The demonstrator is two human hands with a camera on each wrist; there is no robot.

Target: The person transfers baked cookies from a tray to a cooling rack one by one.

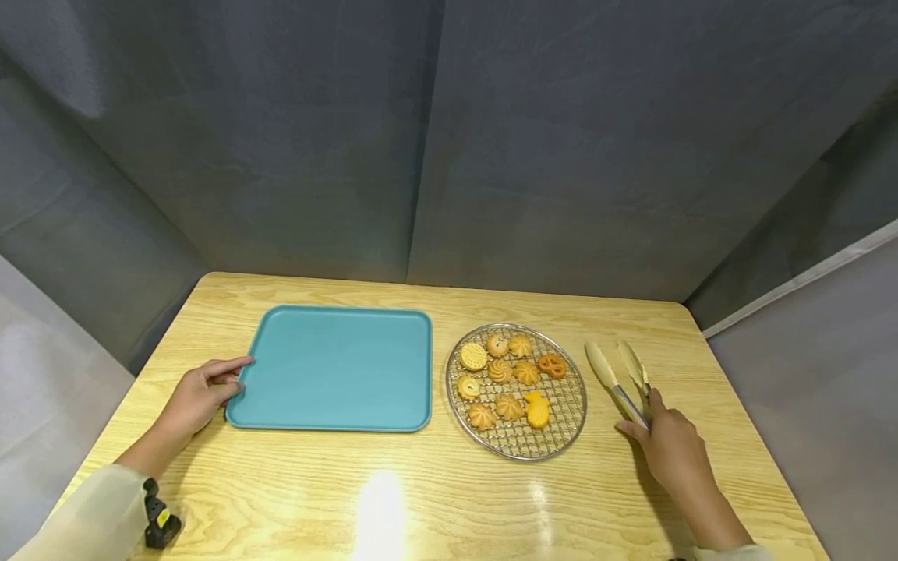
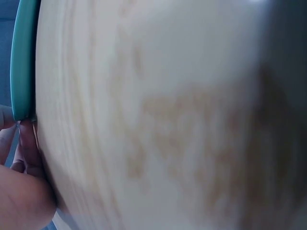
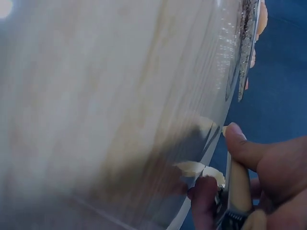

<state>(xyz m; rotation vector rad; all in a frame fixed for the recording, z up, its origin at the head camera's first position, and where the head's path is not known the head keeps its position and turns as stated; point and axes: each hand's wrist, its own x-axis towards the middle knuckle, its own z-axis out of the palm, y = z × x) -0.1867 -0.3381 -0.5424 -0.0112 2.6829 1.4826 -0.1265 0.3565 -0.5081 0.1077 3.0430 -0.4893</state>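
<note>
My left hand (image 1: 199, 397) pinches the left edge of a flat teal tray (image 1: 337, 366), thumb and forefinger at its rim. In the left wrist view, fingertips (image 2: 28, 136) sit right at the corner of the tray (image 2: 23, 62). On the right, my right hand (image 1: 673, 452) grips a pair of tongs (image 1: 605, 368) by the metal handles, with the cream tips spread apart and pointing away from me. The right wrist view shows the thumb (image 3: 244, 148) along one handle of the tongs (image 3: 240, 184). Nothing lies on the tray.
Between tray and tongs, a round wire rack (image 1: 543, 440) bears several cookies, among them a pretzel-shaped one (image 1: 552, 365) and a yellow pineapple-shaped one (image 1: 537, 411). Everything is on a light wooden table (image 1: 295, 491). Grey curtains (image 1: 281, 156) hang behind and at both sides.
</note>
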